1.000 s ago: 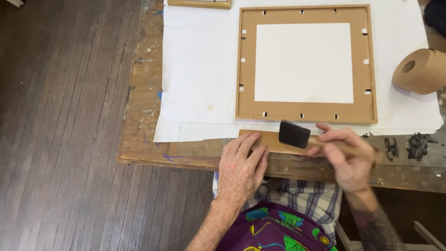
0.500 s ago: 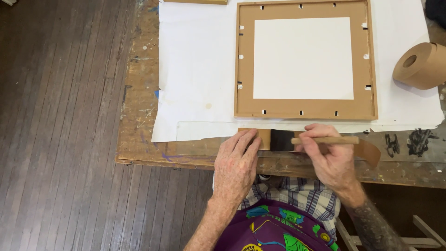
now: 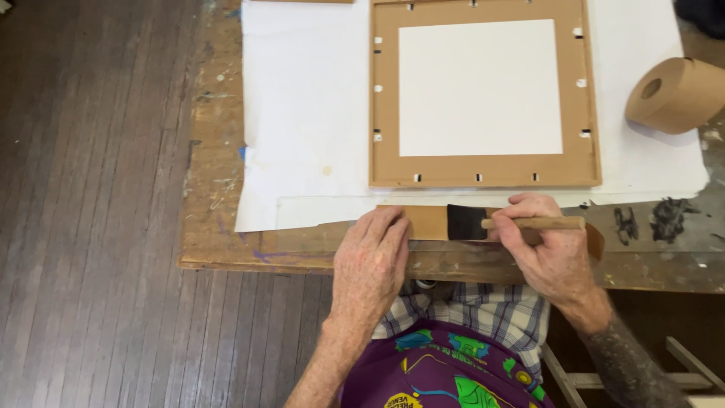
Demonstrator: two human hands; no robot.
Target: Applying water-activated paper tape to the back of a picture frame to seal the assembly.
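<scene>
Brown frame back [image 3: 483,170] on white paper sheet [image 3: 310,113]; kraft tape roll [image 3: 676,94] right.

A worn wooden workbench [image 3: 219,189] stands on dark plank floor [image 3: 91,227], seemingly paint-spattered.

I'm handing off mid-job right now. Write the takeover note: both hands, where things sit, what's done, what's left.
Left hand: flat, pressing down the brown paper tape strip at the wooden table's front edge.
Right hand: grips the wooden-handled black foam brush, head on the strip.
The square brown frame back lies on white paper; brown tape roll at right.
Done: strip cut and laid out.
Left: apparently finish brushing, then apply it.
</scene>
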